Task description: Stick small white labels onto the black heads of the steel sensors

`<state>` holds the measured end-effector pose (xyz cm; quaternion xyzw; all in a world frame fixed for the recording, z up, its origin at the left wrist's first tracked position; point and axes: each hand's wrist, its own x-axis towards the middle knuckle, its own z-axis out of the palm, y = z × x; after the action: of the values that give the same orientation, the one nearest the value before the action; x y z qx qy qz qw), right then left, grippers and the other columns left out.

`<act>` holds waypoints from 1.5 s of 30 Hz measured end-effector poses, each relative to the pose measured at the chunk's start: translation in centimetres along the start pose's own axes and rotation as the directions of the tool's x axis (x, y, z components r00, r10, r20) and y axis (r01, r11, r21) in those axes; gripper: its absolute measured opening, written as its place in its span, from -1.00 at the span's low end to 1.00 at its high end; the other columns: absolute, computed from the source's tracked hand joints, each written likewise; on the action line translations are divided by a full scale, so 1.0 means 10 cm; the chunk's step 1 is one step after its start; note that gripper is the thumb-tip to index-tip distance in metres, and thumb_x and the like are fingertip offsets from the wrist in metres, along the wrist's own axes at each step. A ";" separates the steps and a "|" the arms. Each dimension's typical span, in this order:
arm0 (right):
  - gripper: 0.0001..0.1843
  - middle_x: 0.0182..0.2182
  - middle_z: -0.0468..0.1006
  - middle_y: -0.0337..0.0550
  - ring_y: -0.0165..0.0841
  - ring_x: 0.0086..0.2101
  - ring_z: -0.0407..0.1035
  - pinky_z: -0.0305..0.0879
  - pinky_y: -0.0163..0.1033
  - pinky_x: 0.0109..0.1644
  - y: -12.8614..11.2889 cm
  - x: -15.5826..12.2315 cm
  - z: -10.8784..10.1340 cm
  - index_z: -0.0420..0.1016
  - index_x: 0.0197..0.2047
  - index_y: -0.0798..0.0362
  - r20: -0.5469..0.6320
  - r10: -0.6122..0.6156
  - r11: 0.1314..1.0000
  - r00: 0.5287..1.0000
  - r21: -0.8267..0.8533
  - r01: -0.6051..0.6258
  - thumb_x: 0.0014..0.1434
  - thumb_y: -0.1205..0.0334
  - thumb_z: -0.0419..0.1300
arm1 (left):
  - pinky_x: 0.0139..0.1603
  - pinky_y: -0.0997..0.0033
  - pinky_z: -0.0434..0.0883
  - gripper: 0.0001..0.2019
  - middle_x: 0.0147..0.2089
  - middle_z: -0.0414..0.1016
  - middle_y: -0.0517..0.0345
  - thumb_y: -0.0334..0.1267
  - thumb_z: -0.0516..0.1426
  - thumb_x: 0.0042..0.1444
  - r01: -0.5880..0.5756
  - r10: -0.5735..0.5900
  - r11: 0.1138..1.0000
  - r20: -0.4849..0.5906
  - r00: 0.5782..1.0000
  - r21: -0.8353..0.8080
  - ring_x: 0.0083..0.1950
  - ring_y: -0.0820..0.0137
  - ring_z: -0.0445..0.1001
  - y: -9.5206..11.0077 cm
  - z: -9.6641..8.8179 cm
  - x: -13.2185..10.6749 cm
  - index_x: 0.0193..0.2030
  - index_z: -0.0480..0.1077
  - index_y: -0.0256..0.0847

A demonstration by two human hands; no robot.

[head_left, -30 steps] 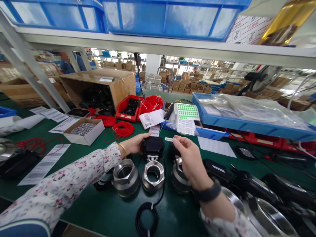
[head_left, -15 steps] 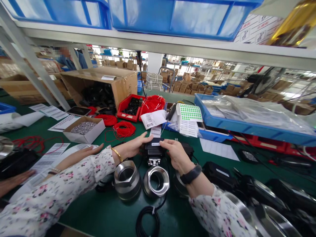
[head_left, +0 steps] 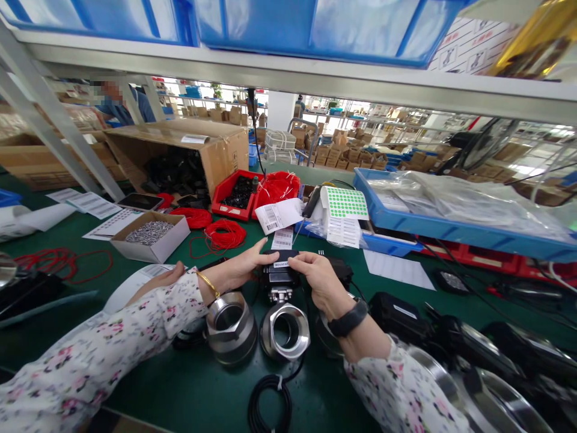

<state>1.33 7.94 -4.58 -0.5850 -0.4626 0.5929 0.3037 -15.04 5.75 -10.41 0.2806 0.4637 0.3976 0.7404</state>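
A motorised valve stands in front of me: a black actuator box (head_left: 280, 278) on top of a steel ball valve body (head_left: 285, 332) whose round bore faces me. A narrow white label (head_left: 282, 263) lies along the box's upper front edge. My left hand (head_left: 234, 269) grips the box's left side, thumb at the label's left end. My right hand (head_left: 319, 279) is closed, its thumb and fingertips pinched together at the label's right end. Below the valve lies a coiled black cable (head_left: 270, 404). Another steel valve body (head_left: 232, 331) stands beside it, under my left wrist.
Another person's hand (head_left: 164, 278) is behind my left forearm, by white label paper (head_left: 124, 290). More black actuators with steel valves (head_left: 396, 316) fill the right. Behind are a screw box (head_left: 151, 239), red wire coils (head_left: 224, 234) and blue trays (head_left: 451, 222). A shelf (head_left: 288, 75) crosses overhead.
My hands stay on the actuator box with hardly any shift. At left, the other person's nearer hand has left the view, and the label paper there has moved.
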 end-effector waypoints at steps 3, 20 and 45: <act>-0.67 -0.53 0.35 -0.22 -0.48 -0.45 0.17 0.04 -0.31 -0.34 0.03 0.02 0.00 0.34 -0.57 0.20 -0.009 -0.016 1.000 1.000 -0.008 0.016 -0.36 0.15 0.32 | 0.03 0.09 0.23 -0.04 0.25 0.16 0.12 0.01 0.28 -0.07 0.012 -0.011 1.000 -0.016 1.000 0.018 0.15 0.21 0.26 -0.01 0.00 0.02 0.36 -0.22 0.12; -0.79 -0.32 0.48 -0.10 -0.32 -0.12 0.31 0.09 -0.29 0.00 0.24 0.09 -0.05 0.45 -0.54 0.16 -0.096 -0.242 0.941 0.966 -0.267 0.209 -0.12 0.16 0.27 | -0.21 0.29 0.34 -0.02 0.10 0.32 0.03 -0.10 0.30 -0.06 -0.036 0.038 0.995 -0.026 0.999 0.094 -0.03 0.27 0.36 0.05 0.06 -0.06 0.38 -0.24 0.01; -0.82 -0.31 0.44 -0.06 -0.33 -0.18 0.29 0.12 -0.27 -0.04 0.19 -0.02 0.02 0.38 -0.52 0.18 -0.115 -0.365 0.807 0.924 -0.533 0.253 -0.01 0.25 0.22 | -0.21 0.35 0.35 -0.04 0.05 0.33 -0.03 -0.14 0.28 -0.01 -0.032 0.043 0.992 -0.086 0.995 0.124 -0.05 0.27 0.37 0.06 0.14 -0.08 0.40 -0.25 -0.01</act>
<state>1.52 6.99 -6.24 -0.6203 -0.6566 0.3260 0.2790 -14.19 5.31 -8.96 0.3164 0.5142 0.3942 0.6929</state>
